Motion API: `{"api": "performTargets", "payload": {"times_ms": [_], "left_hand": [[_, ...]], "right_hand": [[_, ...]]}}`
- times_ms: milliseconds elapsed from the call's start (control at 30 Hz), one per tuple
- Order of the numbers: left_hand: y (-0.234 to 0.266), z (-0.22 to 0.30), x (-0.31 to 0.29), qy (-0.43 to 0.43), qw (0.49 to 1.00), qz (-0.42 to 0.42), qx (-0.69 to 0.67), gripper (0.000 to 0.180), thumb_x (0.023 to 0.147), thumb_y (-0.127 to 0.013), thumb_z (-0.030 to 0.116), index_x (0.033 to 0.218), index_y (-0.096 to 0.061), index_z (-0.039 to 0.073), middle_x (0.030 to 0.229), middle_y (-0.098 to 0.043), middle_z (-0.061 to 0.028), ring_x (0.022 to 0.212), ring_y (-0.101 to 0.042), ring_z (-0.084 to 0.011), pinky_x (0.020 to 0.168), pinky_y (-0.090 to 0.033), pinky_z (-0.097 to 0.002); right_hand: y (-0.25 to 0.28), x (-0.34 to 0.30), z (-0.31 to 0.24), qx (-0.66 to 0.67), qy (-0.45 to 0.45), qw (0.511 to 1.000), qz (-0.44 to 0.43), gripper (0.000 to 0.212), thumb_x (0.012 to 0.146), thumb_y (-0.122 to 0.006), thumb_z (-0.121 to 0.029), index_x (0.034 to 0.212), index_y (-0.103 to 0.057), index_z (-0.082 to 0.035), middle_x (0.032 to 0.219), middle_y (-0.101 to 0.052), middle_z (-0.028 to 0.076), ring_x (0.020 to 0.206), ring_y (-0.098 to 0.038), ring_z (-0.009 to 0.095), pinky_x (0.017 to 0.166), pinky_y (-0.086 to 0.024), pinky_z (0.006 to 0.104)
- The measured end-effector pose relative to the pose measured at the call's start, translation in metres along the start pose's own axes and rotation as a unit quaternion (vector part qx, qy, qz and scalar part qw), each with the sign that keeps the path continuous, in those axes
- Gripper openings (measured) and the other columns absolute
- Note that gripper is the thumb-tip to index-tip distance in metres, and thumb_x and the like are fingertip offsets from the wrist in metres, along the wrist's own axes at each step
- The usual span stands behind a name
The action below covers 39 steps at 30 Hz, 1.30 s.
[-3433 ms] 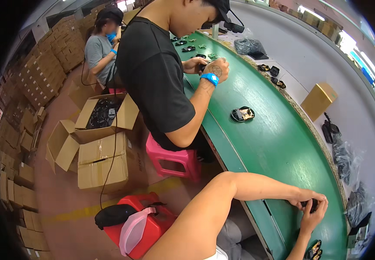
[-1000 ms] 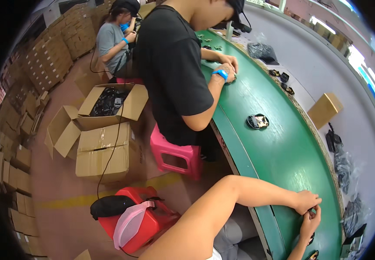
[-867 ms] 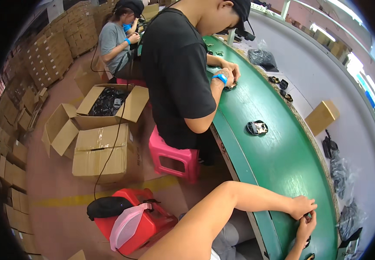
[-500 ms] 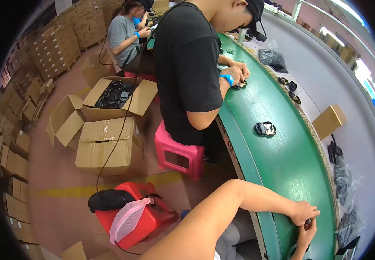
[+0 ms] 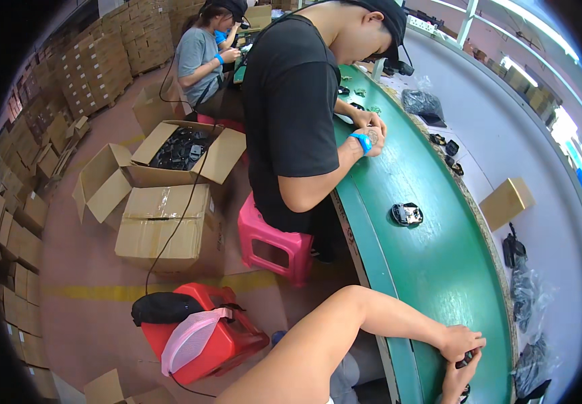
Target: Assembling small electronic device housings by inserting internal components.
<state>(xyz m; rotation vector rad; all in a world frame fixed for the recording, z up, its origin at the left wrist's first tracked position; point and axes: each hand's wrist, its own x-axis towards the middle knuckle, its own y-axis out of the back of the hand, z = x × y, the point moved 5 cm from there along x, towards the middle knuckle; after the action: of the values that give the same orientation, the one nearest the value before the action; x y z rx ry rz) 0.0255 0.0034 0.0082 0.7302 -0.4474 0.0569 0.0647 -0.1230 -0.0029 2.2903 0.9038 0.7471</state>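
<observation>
Handling the small dark part [image 5: 466, 359] seemed the step in hand, at the view's half past four, over the green tabletop [image 5: 432, 262]. The right hand [image 5: 454, 378] held it in bent fingers; the left hand [image 5: 461, 341] curled close over it, its grip too hidden to tell. An open dark shell [image 5: 407, 214] lay toward eleven o'clock. The next move likely called for steady bracing.

Left arm [image 5: 324, 337]: bent at elbow, extending rightward | left hand [image 5: 460, 342]: back uppermost, curled | right hand [image 5: 460, 378]: curled, close against the left.
</observation>
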Motion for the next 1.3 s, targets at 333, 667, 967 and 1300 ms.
{"api": "performTargets", "payload": {"times_ms": [333, 667, 967, 1300], "left_hand": [[0.010, -0.002, -0.005, 0.004, 0.999, -0.012, -0.052, 0.054, 0.070, -0.062, 0.006, 0.122, -0.050, 0.006, 0.114, -0.059, -0.0194, 0.098, -0.063, -0.0420, 0.083, -0.051, -0.0517], [0.011, 0.000, -0.004, 0.009, 0.997, -0.033, -0.063, 0.043, 0.075, -0.057, 0.010, 0.118, -0.055, 0.006, 0.109, -0.062, -0.0185, 0.100, -0.063, -0.0411, 0.086, -0.050, -0.0509], [0.008, -0.005, -0.003, -0.027, 0.999, 0.002, -0.025, 0.040, 0.080, -0.058, 0.012, 0.120, -0.055, 0.006, 0.106, -0.060, -0.0169, 0.088, -0.065, -0.0409, 0.076, -0.053, -0.0525], [0.009, -0.003, -0.004, -0.024, 0.999, -0.003, 0.038, 0.044, 0.080, -0.067, 0.017, 0.120, -0.054, 0.007, 0.110, -0.058, -0.0160, 0.083, -0.066, -0.0396, 0.072, -0.054, -0.0514]], "right_hand": [[-0.016, 0.002, -0.053, -0.237, 0.115, 0.965, -0.002, 0.062, 0.085, -0.063, -0.017, 0.138, -0.042, 0.008, 0.133, -0.047, 0.034, 0.125, -0.045, 0.054, 0.102, -0.040, 0.0526], [-0.012, 0.002, -0.047, -0.233, 0.056, 0.971, -0.001, 0.067, 0.092, -0.060, -0.028, 0.145, -0.037, 0.006, 0.145, -0.039, 0.036, 0.130, -0.042, 0.055, 0.102, -0.042, 0.0512], [-0.009, 0.001, -0.048, -0.231, 0.063, 0.971, 0.020, 0.053, 0.090, -0.061, -0.018, 0.134, -0.045, 0.006, 0.129, -0.051, 0.031, 0.117, -0.051, 0.051, 0.095, -0.044, 0.0511], [-0.001, -0.006, -0.050, -0.189, 0.056, 0.980, 0.020, 0.044, 0.088, -0.061, -0.011, 0.127, -0.051, 0.004, 0.122, -0.055, 0.025, 0.111, -0.055, 0.045, 0.093, -0.046, 0.0479]]}}
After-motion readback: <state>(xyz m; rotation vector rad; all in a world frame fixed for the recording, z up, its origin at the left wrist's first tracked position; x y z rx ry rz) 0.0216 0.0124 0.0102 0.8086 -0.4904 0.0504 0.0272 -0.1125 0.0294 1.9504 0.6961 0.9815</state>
